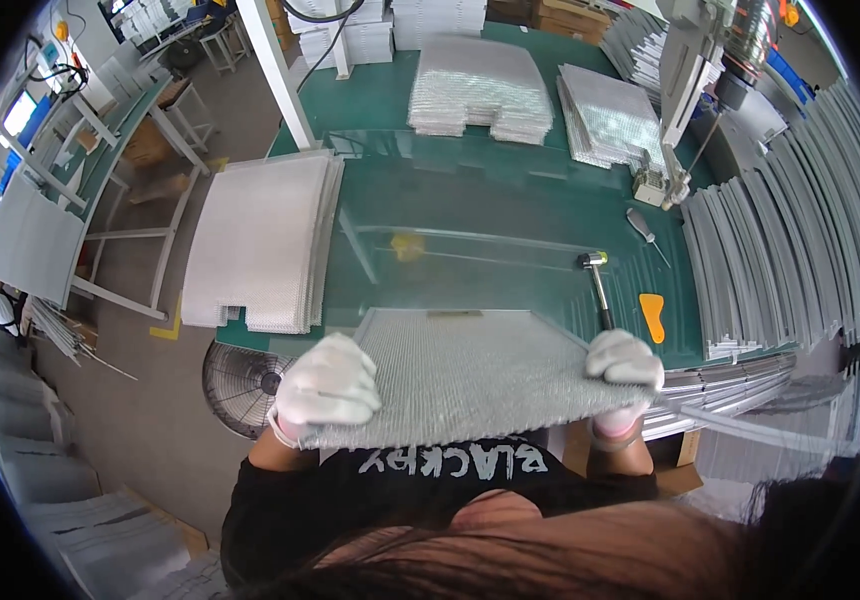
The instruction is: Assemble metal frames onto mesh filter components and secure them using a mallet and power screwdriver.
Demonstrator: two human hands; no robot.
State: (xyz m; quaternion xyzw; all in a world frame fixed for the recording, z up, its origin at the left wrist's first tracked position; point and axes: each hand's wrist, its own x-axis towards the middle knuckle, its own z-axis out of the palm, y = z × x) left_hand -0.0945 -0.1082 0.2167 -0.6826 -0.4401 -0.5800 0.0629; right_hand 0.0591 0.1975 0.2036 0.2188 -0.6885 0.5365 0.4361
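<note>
In white gloves, my left hand (330,382) and my right hand (624,362) grip opposite sides of a silvery ribbed sheet (460,370), probably metal mesh. It is held tilted in front of my body, its far edge at the near side of the table. The fingers of both hands are curled over its side edges. A thin pale strip (750,422) runs off to the right from beside my right hand; whether that hand holds it too, I cannot tell. Just beyond my right hand lies a small mallet (597,285) with a dark handle end.
The green table (380,180) carries an orange scraper (652,317), a screwdriver (642,228), a left stack of sheets (255,235) and far stacks (480,85). A machine arm (685,90) stands at the far right. Grey frames (780,240) line the right; a fan (240,385) stands below left.
</note>
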